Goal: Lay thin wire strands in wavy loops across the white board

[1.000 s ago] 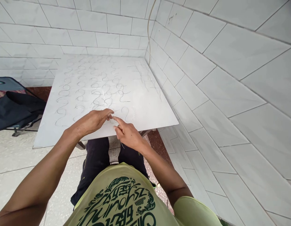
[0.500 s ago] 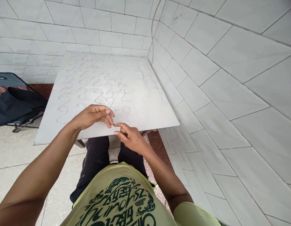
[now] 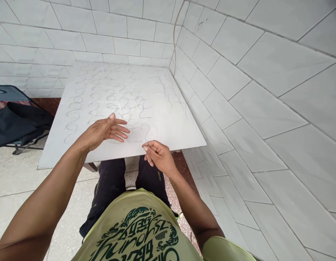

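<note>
My left hand (image 3: 104,131) hovers over the front of a white tabletop (image 3: 181,136), fingers spread and nothing in them. To its right, by the table's front edge, my right hand (image 3: 159,156) pinches a thin wire (image 3: 149,158) between thumb and forefinger; only slivers of it show. Several thin wires bent into S-like curves lie in rough rows across the board, and one curved wire (image 3: 148,129) is just beyond my right fingertips. Straighter wires (image 3: 164,87) lie scattered at the far right of the top.
White tiled walls (image 3: 238,90) border the table at the back and right. A cable (image 3: 174,36) runs down the corner. At the left stands a folding chair (image 3: 13,92) with dark cloth (image 3: 20,121) over it. My legs (image 3: 112,181) are under the table's front edge.
My hands have parted. The left has let go of the wire and spread its fingers; the right has moved slightly right with the wire in its pinch.
</note>
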The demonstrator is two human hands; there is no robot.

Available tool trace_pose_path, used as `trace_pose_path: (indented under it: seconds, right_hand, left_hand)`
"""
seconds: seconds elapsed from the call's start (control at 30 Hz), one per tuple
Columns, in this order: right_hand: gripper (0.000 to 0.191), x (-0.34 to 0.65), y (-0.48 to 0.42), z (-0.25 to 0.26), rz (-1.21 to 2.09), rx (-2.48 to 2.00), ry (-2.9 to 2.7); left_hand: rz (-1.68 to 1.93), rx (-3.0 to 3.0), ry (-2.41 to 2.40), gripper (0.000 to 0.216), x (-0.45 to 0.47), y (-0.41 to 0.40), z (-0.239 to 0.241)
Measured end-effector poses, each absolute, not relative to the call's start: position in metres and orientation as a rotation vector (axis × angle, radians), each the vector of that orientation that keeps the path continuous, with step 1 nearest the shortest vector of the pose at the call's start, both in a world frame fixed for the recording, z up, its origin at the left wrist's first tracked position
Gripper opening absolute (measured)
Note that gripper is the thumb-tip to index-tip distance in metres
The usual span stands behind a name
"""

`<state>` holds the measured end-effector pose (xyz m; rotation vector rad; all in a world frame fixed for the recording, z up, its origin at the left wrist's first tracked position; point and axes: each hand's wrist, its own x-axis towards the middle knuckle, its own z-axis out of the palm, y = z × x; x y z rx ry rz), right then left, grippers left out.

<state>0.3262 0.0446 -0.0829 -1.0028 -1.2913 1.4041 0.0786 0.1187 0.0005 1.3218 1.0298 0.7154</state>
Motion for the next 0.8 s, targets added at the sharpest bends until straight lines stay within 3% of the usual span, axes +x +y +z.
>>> trace_pose_path:
  seconds: [0.63, 0.8]
  right_hand:
    - [0.035, 0.368, 0.068, -0.083, 1.316, -1.01, -1.163]
    - [0.033, 0.396, 0.108, -0.096, 1.09, -1.195, -1.276]
  left_hand:
    - [0.85, 1.847, 1.468, 0.049, 0.112, 0.093, -0.016]
    - [0.818, 2.04, 1.524, 0.046, 0.119, 0.087, -0.023]
